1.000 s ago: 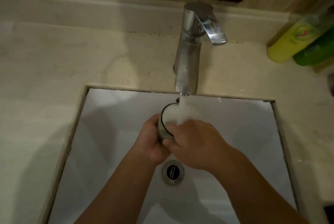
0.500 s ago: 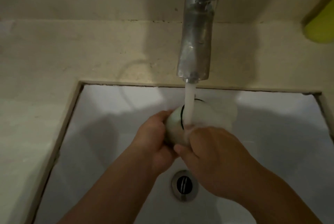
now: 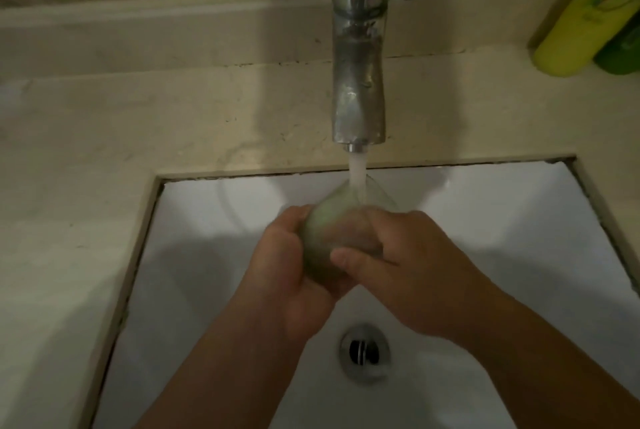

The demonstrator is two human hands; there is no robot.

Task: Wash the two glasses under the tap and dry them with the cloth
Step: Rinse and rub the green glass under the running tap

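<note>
- The glass (image 3: pixel 329 238) sits directly below the tap (image 3: pixel 358 82), in the running water (image 3: pixel 357 172), above the sink (image 3: pixel 207 221).
- Both hands clasp it: the left hand (image 3: pixel 287 273) wraps its near side, the right hand (image 3: pixel 408 266) curls round the other.
- Wet glass could slip from the fingers and crack in the sink.
- Lifting it might knock the tap spout.
</note>
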